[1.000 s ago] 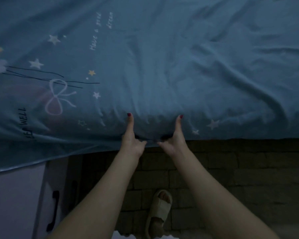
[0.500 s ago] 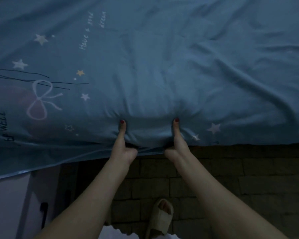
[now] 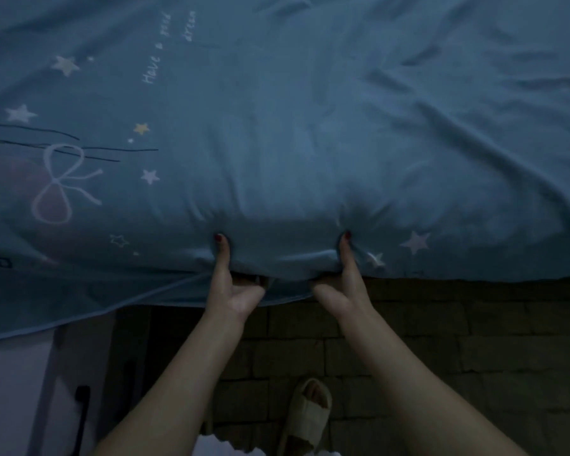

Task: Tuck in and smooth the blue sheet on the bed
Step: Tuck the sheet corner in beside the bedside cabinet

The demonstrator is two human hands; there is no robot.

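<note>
Both hands at bed edge: left hand (image 3: pixel 232 284) & right hand (image 3: pixel 341 281) each pinching blue sheet (image 3: pixel 310 143), thumbs on top, fingers tucked under.

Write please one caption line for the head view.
Both hands, left and right, grip the blue sheet at the bed edge.

Open floor (image 3: pixel 441 340) right of slipper (image 3: pixel 305 419); cabinet (image 3: pixel 20 390) blocks left.
</note>
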